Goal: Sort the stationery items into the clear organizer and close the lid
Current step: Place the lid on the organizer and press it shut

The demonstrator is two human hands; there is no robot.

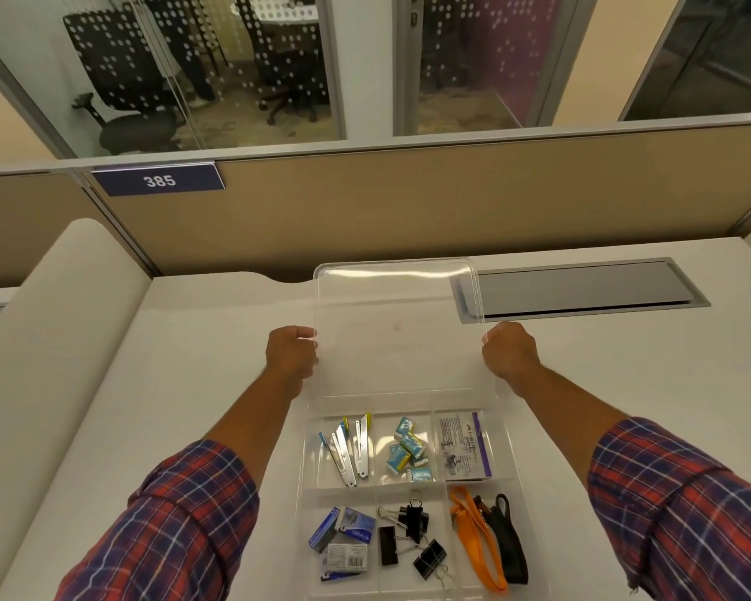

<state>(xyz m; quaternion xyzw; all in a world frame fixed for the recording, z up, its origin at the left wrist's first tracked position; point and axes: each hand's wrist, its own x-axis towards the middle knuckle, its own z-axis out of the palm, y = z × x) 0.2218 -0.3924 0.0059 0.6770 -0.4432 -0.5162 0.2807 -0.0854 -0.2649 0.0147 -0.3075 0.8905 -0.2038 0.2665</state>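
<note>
Gripping the clear plastic lid by its side edges, the left hand and right hand close around it, holding it raised behind the clear compartmented organizer on the white desk.

Raised lid blocks forward reach; the table lies open beside it.

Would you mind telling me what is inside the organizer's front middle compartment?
Black binder clips lie loose in the clear organizer; its lid is raised. The near edge is out of frame.
</note>
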